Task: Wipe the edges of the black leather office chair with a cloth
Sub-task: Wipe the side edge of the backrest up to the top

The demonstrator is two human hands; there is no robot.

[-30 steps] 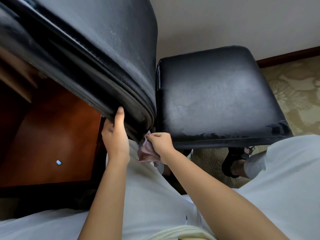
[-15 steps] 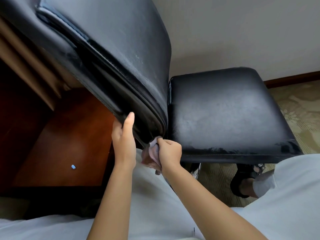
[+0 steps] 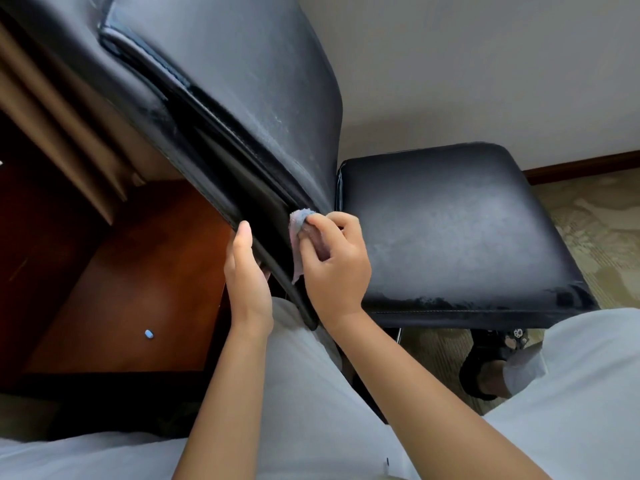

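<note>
Head view: cloth (image 3: pixel 302 226), small and pinkish with a pale blue corner, is bunched under the fingertips of the right hand (image 3: pixel 334 263), which pinches it and presses it against the lower edge of the backrest (image 3: pixel 242 98) of the black leather office chair. The contact point lies just beside the gap between backrest and seat (image 3: pixel 453 230). The left hand (image 3: pixel 246 276) rests flat along the outer rim of the backrest with the thumb extended upward; its fingers are hidden behind the rim, so whether they curl around it cannot be determined.

Handling, cloth: judged light, limp and easily crumpled. It holds no shape of its own and should be kept wadded under the fingertips so that pressure reaches the seam. A loose tail hangs below the right hand and may snag in the gap.

Handling, chair: judged heavy and liable to swivel or roll. The padded leather yields slightly and looks smooth, with a dull dusty film on the seat and backrest face. The piped rim is the firmest place to brace, as the left hand does now.

Surroundings: a wooden desk (image 3: pixel 131 278) with a small blue object (image 3: pixel 149 334) lies to the left; patterned carpet (image 3: pixel 595 216) and a sandalled foot (image 3: pixel 495 362) lie to the right.
</note>
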